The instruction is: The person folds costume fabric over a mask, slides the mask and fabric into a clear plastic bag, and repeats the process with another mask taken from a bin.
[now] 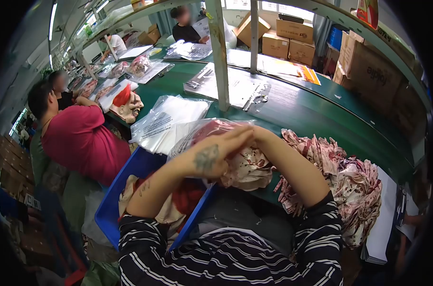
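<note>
My left hand [221, 151], tattooed on its back, reaches across in front of me with its fingers stretched out flat. It lies over a clear plastic bag [185, 138] with red and stained pale material in it. My right hand [258, 135] meets the left fingertips at the far side of the bag; its fingers are hidden. Below the hands bulges a red-spattered cream bundle [247, 171], and I cannot tell whether all of it is inside the bag. A pile of blood-patterned cloth pieces [354, 186] lies to the right of my right arm.
A blue bin [126, 183] with red and cream pieces stands at my left. Flat plastic bags [171, 114] and a red-capped mask [127, 102] lie on the green table [302, 102]. A metal post [220, 62] rises ahead. A co-worker in red [80, 131] is at left; cartons [292, 40] stand behind.
</note>
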Motion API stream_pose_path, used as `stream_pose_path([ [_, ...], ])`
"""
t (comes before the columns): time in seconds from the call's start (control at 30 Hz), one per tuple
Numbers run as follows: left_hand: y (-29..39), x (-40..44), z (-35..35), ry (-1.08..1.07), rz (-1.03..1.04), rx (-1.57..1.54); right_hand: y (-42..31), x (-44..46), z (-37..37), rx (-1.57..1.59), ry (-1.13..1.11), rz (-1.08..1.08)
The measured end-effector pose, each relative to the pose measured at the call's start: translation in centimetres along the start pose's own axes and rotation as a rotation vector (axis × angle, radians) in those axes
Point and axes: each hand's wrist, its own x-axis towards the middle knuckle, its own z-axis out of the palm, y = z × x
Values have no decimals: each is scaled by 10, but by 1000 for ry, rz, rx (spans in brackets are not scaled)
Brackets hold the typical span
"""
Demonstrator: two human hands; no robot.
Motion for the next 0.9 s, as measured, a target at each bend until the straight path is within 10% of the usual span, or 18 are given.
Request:
stream_pose_path([
  [0.2, 21, 10, 61, 170, 137, 142, 27, 13, 9, 698, 185, -335],
  [0.33, 28, 30, 49, -2, 82, 210, 0, 12, 14, -135, 562, -434],
  [0.43, 28, 16, 78, 308, 202, 458, -16, -2, -7, 62, 460, -388],
  [0.57, 12, -19, 99, 1053, -149, 683, 6, -4, -33, 147, 412, -344],
  [0.7, -32, -43, 144, 837, -394, 557, 69, 25, -18, -180, 513, -342],
  [0.83, -15, -31, 166, 884, -295, 457, 94, 34, 27, 403, 856, 245],
  [0.9, -18, -27, 171, 876, -353, 462, 98, 42, 31, 143, 801, 341],
])
